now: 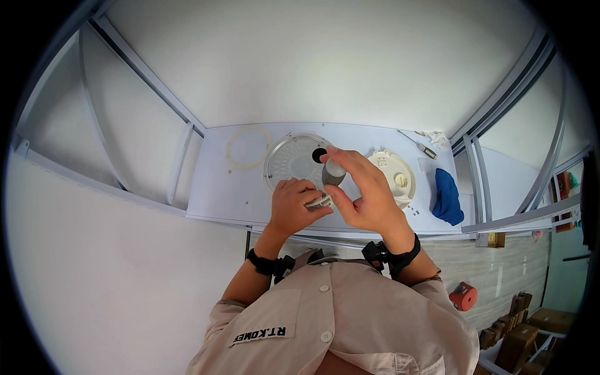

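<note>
The disc [291, 164] lies left of the cloth [447, 199].

Beige shirt [369, 306] w/ pale btns [325, 336]; blk wrist straps [260, 263].

the left hand [292, 203] covers much of a small whitish part [322, 200], so its full shape is hidden. the fingers of the right hand [370, 199] hide part of a grey cylinder [334, 173], whose kind cannot be told. behind both hands, a round metal-rimmed disc [294, 159] loses its lower right portion; whether its black circle [318, 155] is a hole or a cover is unclear. the right hand also blocks the left edge of a cream round housing [400, 173]. tiny bits [413, 212] near it are too small to identify. the lower edge cuts off the beige shirt [387, 312]
</note>
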Demonstrator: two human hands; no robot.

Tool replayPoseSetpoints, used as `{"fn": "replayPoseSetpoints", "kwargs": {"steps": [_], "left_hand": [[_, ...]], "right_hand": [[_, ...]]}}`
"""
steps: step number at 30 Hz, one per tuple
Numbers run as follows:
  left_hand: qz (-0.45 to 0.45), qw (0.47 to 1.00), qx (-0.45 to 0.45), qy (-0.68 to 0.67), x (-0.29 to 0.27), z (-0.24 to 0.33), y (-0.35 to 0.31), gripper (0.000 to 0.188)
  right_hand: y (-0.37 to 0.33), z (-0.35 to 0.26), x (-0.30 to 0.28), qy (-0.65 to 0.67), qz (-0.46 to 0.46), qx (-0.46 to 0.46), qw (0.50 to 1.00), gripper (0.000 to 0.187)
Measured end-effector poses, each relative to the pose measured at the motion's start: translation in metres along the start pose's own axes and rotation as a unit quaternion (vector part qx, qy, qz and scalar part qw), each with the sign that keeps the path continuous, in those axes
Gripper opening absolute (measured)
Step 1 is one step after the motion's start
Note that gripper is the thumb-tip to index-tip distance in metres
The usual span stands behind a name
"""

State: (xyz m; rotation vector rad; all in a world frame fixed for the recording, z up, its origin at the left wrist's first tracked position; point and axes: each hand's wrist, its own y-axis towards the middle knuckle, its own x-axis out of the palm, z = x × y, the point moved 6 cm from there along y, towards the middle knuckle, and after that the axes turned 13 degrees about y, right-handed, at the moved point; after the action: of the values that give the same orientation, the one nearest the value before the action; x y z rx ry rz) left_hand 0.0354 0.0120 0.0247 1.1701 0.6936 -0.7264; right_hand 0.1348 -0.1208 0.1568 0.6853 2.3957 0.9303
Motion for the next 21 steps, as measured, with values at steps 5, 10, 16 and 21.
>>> {"fn": "replayPoseSetpoints", "kwargs": {"steps": [5, 10, 16, 21], "left_hand": [[0.004, 1.0, 0.005, 0.005, 0.003, -0.002, -0.001, 0.036], [-0.004, 1.0, -0.003, -0.003, -0.002, -0.002, 0.002, 0.039], [-0.031, 0.999, -0.014, 0.004, -0.002, 0.0, 0.002, 0.044], [-0.036, 0.999, -0.008, 0.001, 0.002, -0.002, -0.001, 0.044]], "right_hand": [[-0.001, -0.004, 0.0, -0.073, 0.042, -0.021, 0.996, 0.056], [0.008, -0.015, -0.006, -0.143, 0.088, 0.003, 0.986, 0.056], [0.001, -0.011, -0.002, -0.111, 0.052, 0.023, 0.992, 0.056], [0.006, -0.005, -0.001, -0.04, 0.013, -0.024, 0.999, 0.055]]}}
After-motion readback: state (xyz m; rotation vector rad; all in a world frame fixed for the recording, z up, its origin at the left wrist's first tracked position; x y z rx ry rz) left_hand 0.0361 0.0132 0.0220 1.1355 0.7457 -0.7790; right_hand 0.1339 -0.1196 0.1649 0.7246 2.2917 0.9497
